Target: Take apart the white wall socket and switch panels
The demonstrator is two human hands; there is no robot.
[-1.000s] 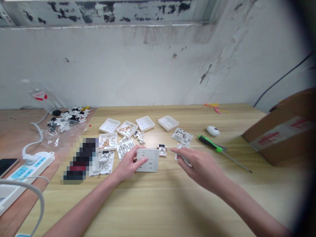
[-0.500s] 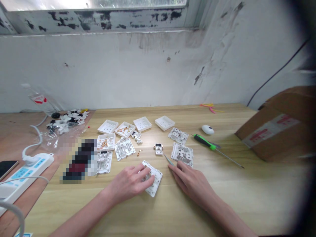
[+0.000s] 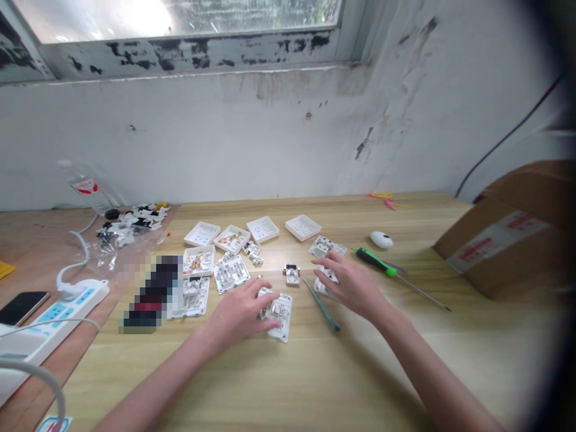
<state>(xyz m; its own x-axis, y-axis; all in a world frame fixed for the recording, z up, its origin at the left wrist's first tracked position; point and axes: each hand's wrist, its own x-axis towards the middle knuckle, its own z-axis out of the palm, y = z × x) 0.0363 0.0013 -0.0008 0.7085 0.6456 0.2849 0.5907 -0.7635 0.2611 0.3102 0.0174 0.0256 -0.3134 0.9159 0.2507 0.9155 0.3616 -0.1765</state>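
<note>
My left hand [image 3: 245, 307] has its fingers and thumb on a white plastic wall-socket base [image 3: 282, 324], covering its left side. Metal contacts show in the base. My right hand [image 3: 353, 283] is spread with nothing in it, over another white socket base [image 3: 324, 288] that it partly hides. Between the hands lie teal tweezers [image 3: 323, 307], tip pointing away from me. Just beyond the tip is a small white switch module [image 3: 292, 274] with a black top and brass-coloured sides.
White covers [image 3: 303, 228] and trays of brass parts [image 3: 198, 261] stand farther back. A green-black screwdriver [image 3: 375, 261] and a white oval object [image 3: 381, 239] lie right, before a cardboard box [image 3: 499, 234]. At left are a power strip [image 3: 58, 318], a phone [image 3: 22, 308] and bagged parts [image 3: 135, 222].
My right hand has let go of the tweezers, which now lie on the table, and moved up and right over a socket base. The base under my left hand has turned and shifted slightly away.
</note>
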